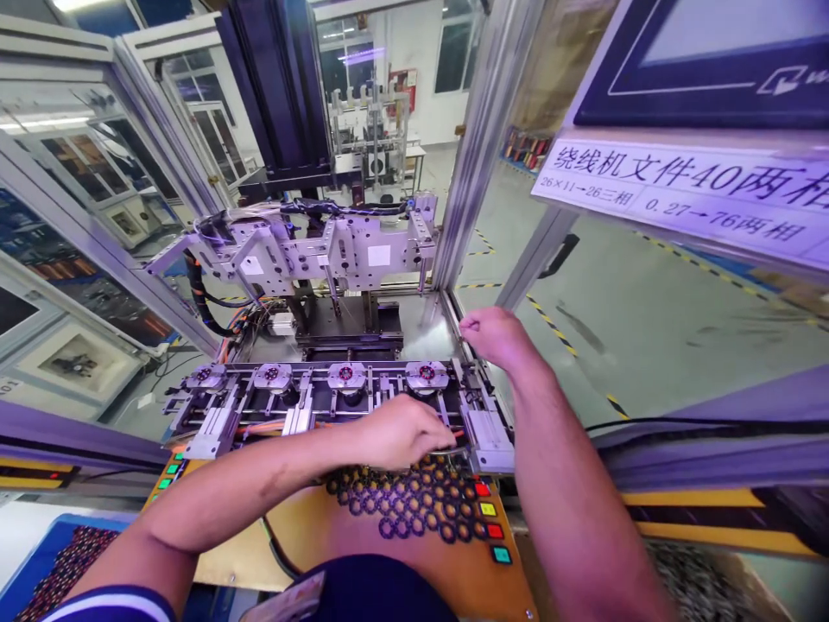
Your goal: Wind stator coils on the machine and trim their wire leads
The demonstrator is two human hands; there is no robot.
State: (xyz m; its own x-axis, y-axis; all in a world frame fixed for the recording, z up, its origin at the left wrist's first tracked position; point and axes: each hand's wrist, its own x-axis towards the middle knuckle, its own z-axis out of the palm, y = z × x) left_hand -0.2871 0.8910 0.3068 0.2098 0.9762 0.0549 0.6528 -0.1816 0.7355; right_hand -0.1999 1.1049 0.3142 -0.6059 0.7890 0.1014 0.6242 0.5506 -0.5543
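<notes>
My left hand (405,432) reaches across the front of the winding machine, its fingers curled downward and pressed together. It hovers over the front rail, just above many dark rings (420,501) laid on the yellow panel. What its fingertips hold, if anything, is hidden. To the right and higher, my right hand (493,335) is closed in a fist beside the machine's right end; anything inside it is too small to make out. Behind my left hand a round fixture (427,375) carries a ring-shaped core, and similar fixtures (346,377) stand in a row to the left.
Above the row hangs the machine's metal head (363,250) with cables. Lit push buttons (487,510) line the panel's right edge. A blue tray (58,553) of small parts sits at lower left. Aluminium posts (485,138) and a labelled screen (699,69) frame the right side.
</notes>
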